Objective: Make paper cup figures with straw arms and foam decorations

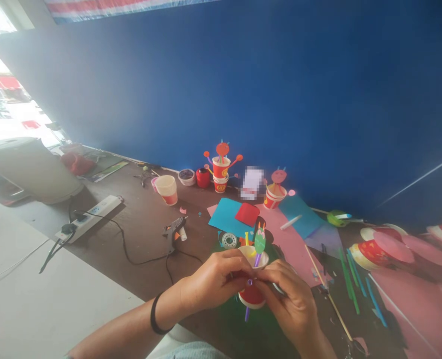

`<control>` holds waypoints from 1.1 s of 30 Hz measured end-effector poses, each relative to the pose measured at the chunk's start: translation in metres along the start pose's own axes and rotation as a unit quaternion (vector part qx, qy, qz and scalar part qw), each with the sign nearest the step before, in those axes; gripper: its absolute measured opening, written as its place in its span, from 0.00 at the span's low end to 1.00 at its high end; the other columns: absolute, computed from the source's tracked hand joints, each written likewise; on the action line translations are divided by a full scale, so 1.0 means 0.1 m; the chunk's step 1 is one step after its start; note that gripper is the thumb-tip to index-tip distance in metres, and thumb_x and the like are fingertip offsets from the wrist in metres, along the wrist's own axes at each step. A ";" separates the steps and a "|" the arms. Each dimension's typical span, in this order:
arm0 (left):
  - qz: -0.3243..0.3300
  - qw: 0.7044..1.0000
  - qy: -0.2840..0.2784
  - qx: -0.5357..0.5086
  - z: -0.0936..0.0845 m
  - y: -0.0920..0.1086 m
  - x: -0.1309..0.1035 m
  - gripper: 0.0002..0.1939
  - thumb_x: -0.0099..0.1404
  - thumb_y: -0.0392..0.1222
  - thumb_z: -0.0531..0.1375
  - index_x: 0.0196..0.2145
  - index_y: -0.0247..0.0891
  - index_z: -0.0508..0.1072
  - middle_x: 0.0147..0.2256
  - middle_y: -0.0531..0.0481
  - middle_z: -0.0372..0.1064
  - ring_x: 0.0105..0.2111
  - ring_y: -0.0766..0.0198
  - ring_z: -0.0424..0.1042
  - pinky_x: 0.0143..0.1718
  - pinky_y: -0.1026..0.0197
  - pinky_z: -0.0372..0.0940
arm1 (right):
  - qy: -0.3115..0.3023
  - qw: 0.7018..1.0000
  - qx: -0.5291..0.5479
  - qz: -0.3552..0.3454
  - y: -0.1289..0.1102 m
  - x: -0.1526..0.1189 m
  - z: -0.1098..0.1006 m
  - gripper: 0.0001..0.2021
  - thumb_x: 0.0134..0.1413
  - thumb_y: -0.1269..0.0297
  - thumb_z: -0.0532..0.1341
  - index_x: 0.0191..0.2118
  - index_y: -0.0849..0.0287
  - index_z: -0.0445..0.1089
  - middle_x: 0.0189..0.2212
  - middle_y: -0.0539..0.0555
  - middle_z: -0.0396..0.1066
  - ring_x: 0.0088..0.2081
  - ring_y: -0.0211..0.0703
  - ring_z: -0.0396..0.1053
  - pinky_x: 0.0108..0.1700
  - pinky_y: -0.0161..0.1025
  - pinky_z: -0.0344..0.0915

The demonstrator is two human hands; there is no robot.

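A red and white paper cup is between my two hands, with a purple straw showing below it. From the cup's mouth rises a green paper face with small orange horns on a purple stem, beside a yellow straw piece. My left hand, with a black band at the wrist, pinches at the front of the cup near a small purple straw end. My right hand closes its fingers at the same spot from the other side. What the fingertips grip is too small to make out.
Finished cup figures stand along the blue partition. To the left are a glue gun, a power strip and stacked cups. Tape, coloured paper, a stick and straws lie around.
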State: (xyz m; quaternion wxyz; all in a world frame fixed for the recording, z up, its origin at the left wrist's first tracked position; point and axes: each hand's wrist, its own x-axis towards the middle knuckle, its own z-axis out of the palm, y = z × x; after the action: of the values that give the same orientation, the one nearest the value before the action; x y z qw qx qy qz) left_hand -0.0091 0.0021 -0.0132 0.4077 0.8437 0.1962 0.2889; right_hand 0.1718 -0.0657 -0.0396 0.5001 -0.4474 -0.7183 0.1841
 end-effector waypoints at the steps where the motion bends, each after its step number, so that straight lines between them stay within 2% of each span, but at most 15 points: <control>1: 0.001 1.000 0.001 -0.001 0.00 0.00 0.00 0.04 0.63 0.33 0.56 0.35 0.33 0.71 0.34 0.47 0.69 0.35 0.67 0.68 0.38 0.66 0.63 | -0.002 1.000 0.003 0.003 0.00 0.00 -0.01 0.08 0.54 0.76 0.60 0.39 0.56 0.68 0.31 0.51 0.69 0.34 0.39 0.66 0.36 0.37 0.63; 9: -0.008 1.000 0.022 0.008 0.01 -0.08 -0.04 0.04 0.62 0.33 0.57 0.35 0.35 0.71 0.33 0.48 0.68 0.34 0.66 0.67 0.35 0.66 0.62 | -0.029 0.999 0.013 0.015 -0.05 -0.02 -0.02 0.11 0.56 0.76 0.58 0.43 0.54 0.68 0.33 0.50 0.69 0.37 0.40 0.66 0.39 0.37 0.62; 15: -0.019 0.999 0.023 0.015 0.01 -0.07 -0.05 0.03 0.62 0.34 0.57 0.35 0.35 0.71 0.32 0.48 0.68 0.34 0.66 0.67 0.35 0.66 0.61 | 0.003 1.000 0.006 0.012 -0.06 0.02 0.05 0.08 0.55 0.76 0.58 0.38 0.55 0.67 0.30 0.49 0.69 0.33 0.39 0.66 0.36 0.37 0.61; 23: 0.011 0.999 0.017 0.031 -0.02 -0.05 -0.06 0.04 0.62 0.33 0.57 0.35 0.34 0.71 0.31 0.48 0.69 0.34 0.67 0.68 0.35 0.66 0.63 | -0.005 0.999 -0.012 0.042 -0.10 -0.01 0.06 0.05 0.56 0.75 0.57 0.33 0.56 0.64 0.29 0.49 0.66 0.32 0.38 0.63 0.35 0.37 0.60; 28: 0.024 0.999 0.023 0.027 -0.01 -0.07 -0.08 0.04 0.63 0.36 0.57 0.34 0.34 0.72 0.31 0.47 0.68 0.32 0.68 0.69 0.35 0.67 0.64 | 0.006 0.999 -0.039 0.023 -0.15 -0.01 0.06 0.06 0.56 0.75 0.56 0.31 0.57 0.63 0.28 0.49 0.66 0.32 0.38 0.63 0.35 0.37 0.59; 33: 0.024 0.999 0.013 0.029 -0.02 -0.05 -0.08 0.06 0.62 0.38 0.58 0.36 0.34 0.73 0.32 0.45 0.69 0.33 0.66 0.69 0.35 0.66 0.65 | 0.011 0.995 -0.092 -0.028 -0.16 -0.02 0.08 0.07 0.53 0.78 0.57 0.32 0.58 0.63 0.26 0.50 0.67 0.29 0.38 0.64 0.34 0.38 0.59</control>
State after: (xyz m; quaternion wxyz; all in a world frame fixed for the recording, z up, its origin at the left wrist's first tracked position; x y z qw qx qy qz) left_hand -0.0165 0.0014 -0.0190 0.3731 0.8558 0.1895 0.3042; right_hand 0.1575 -0.0740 -0.0325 0.4698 -0.4737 -0.7384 0.0981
